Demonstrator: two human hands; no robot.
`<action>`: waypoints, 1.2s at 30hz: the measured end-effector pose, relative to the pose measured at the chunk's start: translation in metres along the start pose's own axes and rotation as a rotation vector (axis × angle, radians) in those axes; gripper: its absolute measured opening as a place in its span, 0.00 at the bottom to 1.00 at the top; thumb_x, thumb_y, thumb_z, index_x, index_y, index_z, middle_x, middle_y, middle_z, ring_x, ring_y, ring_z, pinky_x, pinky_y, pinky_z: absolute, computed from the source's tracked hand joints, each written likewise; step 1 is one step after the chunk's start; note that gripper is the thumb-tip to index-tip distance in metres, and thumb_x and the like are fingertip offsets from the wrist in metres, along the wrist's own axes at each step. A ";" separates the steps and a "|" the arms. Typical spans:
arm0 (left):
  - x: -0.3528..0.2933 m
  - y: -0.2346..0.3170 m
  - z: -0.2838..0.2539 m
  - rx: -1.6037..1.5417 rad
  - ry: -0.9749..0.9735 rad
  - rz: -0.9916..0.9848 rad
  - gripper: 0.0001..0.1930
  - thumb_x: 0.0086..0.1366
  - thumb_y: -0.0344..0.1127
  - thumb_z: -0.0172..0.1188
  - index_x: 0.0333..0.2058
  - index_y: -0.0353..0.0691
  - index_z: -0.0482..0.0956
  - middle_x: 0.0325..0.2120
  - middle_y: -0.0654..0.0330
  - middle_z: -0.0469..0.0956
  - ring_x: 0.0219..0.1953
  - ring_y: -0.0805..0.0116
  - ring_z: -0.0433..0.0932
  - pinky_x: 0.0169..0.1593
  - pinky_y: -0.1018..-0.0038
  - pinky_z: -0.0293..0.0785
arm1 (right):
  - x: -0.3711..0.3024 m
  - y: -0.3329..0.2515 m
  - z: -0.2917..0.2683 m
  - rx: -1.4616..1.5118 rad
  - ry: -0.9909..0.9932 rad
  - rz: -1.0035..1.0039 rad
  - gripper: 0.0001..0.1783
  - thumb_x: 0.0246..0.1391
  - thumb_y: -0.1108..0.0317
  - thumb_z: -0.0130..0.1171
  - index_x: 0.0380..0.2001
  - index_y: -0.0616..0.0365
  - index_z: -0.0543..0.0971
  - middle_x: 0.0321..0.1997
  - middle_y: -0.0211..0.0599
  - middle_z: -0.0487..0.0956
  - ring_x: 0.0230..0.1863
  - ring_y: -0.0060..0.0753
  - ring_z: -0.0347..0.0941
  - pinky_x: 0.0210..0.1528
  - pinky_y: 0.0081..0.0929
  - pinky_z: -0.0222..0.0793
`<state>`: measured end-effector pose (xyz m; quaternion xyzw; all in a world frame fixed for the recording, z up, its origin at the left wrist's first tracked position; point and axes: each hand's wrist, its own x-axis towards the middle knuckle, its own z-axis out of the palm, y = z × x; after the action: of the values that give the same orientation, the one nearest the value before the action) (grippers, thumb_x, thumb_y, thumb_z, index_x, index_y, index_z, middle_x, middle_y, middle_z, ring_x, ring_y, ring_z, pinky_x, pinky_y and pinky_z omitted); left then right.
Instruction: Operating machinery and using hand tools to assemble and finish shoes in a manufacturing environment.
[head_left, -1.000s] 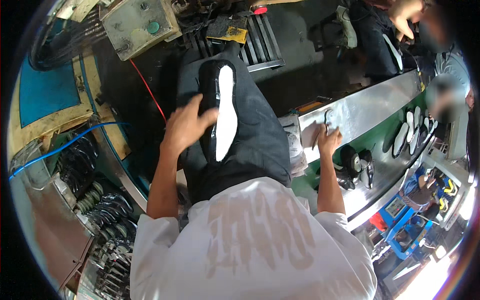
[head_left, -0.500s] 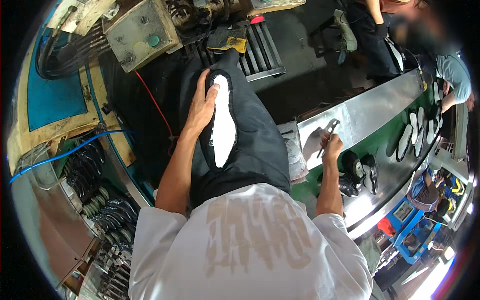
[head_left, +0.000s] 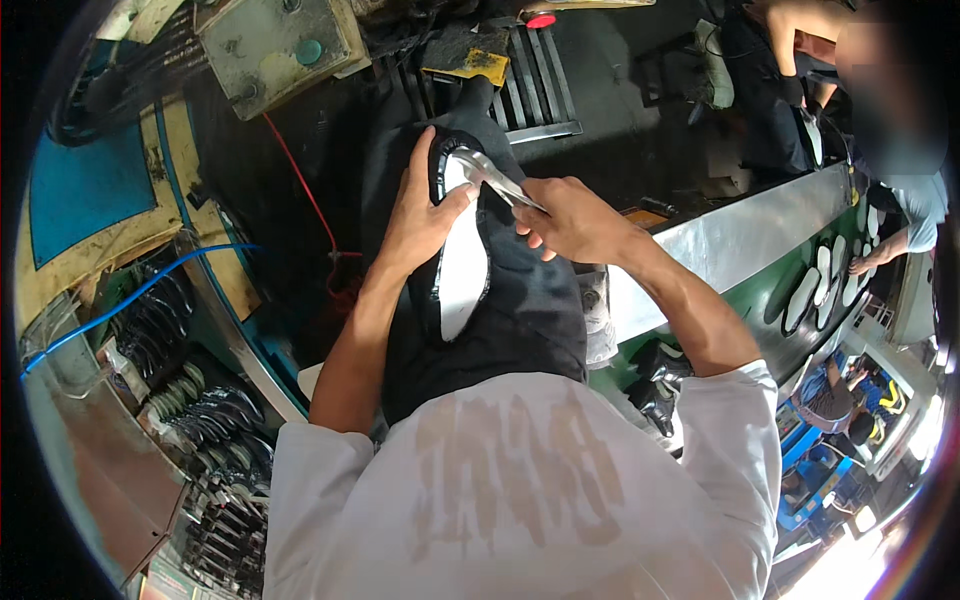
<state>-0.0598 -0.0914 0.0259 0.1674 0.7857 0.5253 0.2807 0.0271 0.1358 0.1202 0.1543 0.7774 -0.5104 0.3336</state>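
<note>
A black shoe upper (head_left: pixel 436 300) with a white insole board (head_left: pixel 464 270) lies sole-up on my lap, its toe pointing away from me. My left hand (head_left: pixel 418 222) wraps the left side of the shoe near its front, thumb pressed on the white board. In my right hand (head_left: pixel 575 215) is a pair of silver metal pincers (head_left: pixel 498 182), fingers closed round the handles. The head of the pincers rests at the front end of the white board, by the gathered black edge. Whether the jaws grip anything is too small to tell.
A metal-edged bench (head_left: pixel 740 230) runs along the right, with black shoes (head_left: pixel 658 385) and several white-soled pieces (head_left: pixel 822 275) on it. Another person (head_left: pixel 905 200) works at its far end. Left stand racked black shoe parts (head_left: pixel 215 410); ahead is a control box (head_left: pixel 285 50) near a slatted metal frame (head_left: pixel 540 90).
My right hand has brought the pincers from above the bench leftward onto the front of the shoe. My left hand still holds the shoe, its thumb slightly lower on the board.
</note>
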 end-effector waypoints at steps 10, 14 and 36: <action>-0.004 0.002 0.010 0.232 -0.003 0.124 0.55 0.64 0.40 0.77 0.82 0.49 0.49 0.60 0.33 0.72 0.63 0.32 0.74 0.67 0.49 0.73 | 0.058 -0.011 0.030 0.418 0.216 -0.297 0.18 0.79 0.58 0.57 0.39 0.64 0.82 0.25 0.26 0.77 0.25 0.18 0.70 0.30 0.24 0.67; -0.001 -0.019 0.000 0.012 0.019 0.098 0.53 0.65 0.40 0.76 0.81 0.44 0.52 0.67 0.32 0.68 0.69 0.36 0.71 0.70 0.52 0.70 | 0.042 -0.017 0.010 0.159 0.311 -0.239 0.21 0.79 0.56 0.58 0.37 0.64 0.81 0.24 0.29 0.77 0.25 0.19 0.73 0.28 0.25 0.71; -0.004 0.001 -0.011 0.004 -0.032 -0.041 0.51 0.66 0.34 0.74 0.81 0.36 0.51 0.76 0.35 0.60 0.78 0.42 0.61 0.78 0.54 0.59 | 0.023 0.011 0.028 0.060 0.104 -0.068 0.24 0.78 0.55 0.60 0.33 0.66 0.76 0.25 0.33 0.78 0.25 0.24 0.76 0.28 0.33 0.71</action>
<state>-0.0634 -0.1014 0.0311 0.1601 0.7853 0.5153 0.3037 0.0267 0.1127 0.0900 0.1643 0.7827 -0.5360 0.2704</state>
